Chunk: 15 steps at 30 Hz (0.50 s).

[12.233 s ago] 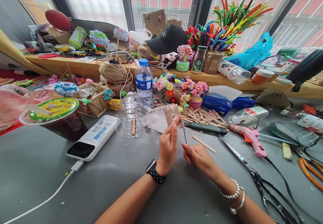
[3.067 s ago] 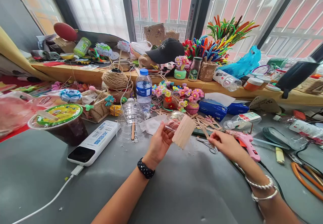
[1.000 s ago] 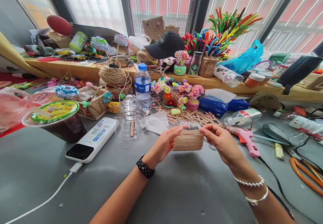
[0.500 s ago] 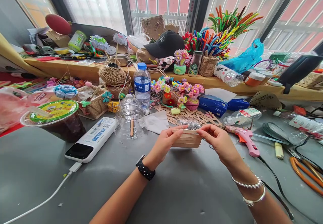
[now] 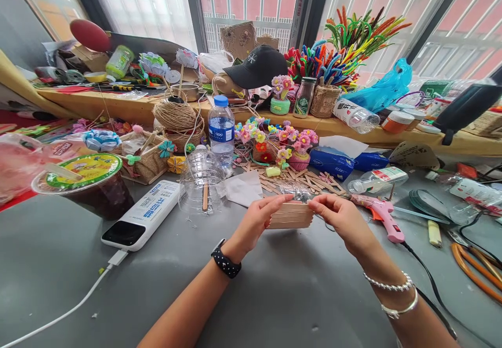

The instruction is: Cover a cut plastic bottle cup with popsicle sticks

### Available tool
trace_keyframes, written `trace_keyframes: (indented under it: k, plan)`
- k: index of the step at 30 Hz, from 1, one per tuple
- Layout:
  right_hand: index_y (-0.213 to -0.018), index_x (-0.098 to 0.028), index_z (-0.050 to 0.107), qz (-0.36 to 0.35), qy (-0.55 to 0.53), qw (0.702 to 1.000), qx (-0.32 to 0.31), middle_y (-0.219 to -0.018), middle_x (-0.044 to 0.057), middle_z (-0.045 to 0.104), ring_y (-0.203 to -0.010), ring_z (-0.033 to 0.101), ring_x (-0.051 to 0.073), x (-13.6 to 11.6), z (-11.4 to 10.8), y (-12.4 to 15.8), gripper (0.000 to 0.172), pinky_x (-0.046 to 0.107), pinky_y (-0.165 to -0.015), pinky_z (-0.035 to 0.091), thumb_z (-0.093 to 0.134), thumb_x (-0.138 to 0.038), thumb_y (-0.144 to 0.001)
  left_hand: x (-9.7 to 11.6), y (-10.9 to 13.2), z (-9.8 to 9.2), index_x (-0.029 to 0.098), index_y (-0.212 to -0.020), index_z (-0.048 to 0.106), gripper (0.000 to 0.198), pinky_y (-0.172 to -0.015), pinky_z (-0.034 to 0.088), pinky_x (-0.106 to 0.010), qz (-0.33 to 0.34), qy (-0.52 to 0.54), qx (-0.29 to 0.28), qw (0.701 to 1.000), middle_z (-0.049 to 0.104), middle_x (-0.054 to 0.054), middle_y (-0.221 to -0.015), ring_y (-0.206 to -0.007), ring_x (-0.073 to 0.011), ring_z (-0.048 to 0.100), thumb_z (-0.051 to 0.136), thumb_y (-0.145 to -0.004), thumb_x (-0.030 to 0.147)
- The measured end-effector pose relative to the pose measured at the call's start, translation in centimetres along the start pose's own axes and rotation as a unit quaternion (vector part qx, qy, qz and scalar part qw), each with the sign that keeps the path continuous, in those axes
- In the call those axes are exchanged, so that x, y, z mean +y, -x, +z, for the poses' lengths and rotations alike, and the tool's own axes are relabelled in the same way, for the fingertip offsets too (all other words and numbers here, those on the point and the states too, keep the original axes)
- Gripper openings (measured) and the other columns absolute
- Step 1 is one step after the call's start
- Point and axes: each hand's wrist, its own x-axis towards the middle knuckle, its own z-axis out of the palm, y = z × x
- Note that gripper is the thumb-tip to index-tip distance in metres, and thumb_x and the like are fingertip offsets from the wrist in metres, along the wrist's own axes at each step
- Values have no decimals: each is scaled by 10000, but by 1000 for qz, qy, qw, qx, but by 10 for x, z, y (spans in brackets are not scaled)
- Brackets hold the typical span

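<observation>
In front of me a small panel of craft sticks [image 5: 291,216], laid in rows one above another, is held just above the grey table. My left hand [image 5: 259,221] grips its left end, thumb along the top stick. My right hand [image 5: 340,218] pinches the upper right corner between thumb and fingertips. Right behind the panel shows a crinkled clear plastic piece [image 5: 295,190]; whether it is joined to the sticks I cannot tell. Loose craft sticks [image 5: 321,182] lie scattered beyond. To the right of my right hand lies a pink glue gun [image 5: 384,217].
Left of my hands stand a cut clear bottle [image 5: 196,186] with a stick at it, a white power bank [image 5: 145,215] on a cable, and a lidded drink cup [image 5: 94,188]. A water bottle [image 5: 221,134] is behind. Orange-handled scissors [image 5: 470,267] lie at the right.
The top craft stick, which stood out to the left along the upper edge, now sits closer in line with the panel. Both hands stay in nearly the same place.
</observation>
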Motion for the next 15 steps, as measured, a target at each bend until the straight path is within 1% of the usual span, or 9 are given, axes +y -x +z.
trace_keyframes:
  k: [3,6,10,15]
  plan:
    - [-716,-154,572,2,-1,1000,5,-608,-16,529,-473,366,65,0,1,0,302,210,-423,239,575,-454,-681,-2,-1,-1,200,-1052,606,379,-753,370,-256,10,-22,-6,1000,617,-48,-1069,-960,-211,519,549,-739,406]
    - [-718,-154,573,-1,13,1000,14,-613,-13,529,-479,371,69,0,1,0,297,212,-424,242,567,-449,-689,-4,-1,-1,202,-1036,614,345,-803,352,-248,25,-33,-6,999,617,-41,-1081,-1007,-204,500,556,-745,377]
    - [-732,-158,573,-26,42,998,28,-643,-2,546,-505,399,81,1,2,-1,290,213,-431,259,549,-446,-710,-5,-1,-1,205,-1047,609,338,-845,337,-262,33,-51,-5,998,599,-41,-1121,-1058,-218,477,535,-761,370]
    - [-743,-167,564,-61,68,994,51,-665,14,566,-550,450,108,3,4,0,287,219,-449,306,529,-452,-730,-5,-2,-1,200,-1068,594,352,-878,332,-291,41,-45,-13,998,597,-51,-1131,-1069,-233,481,533,-762,363]
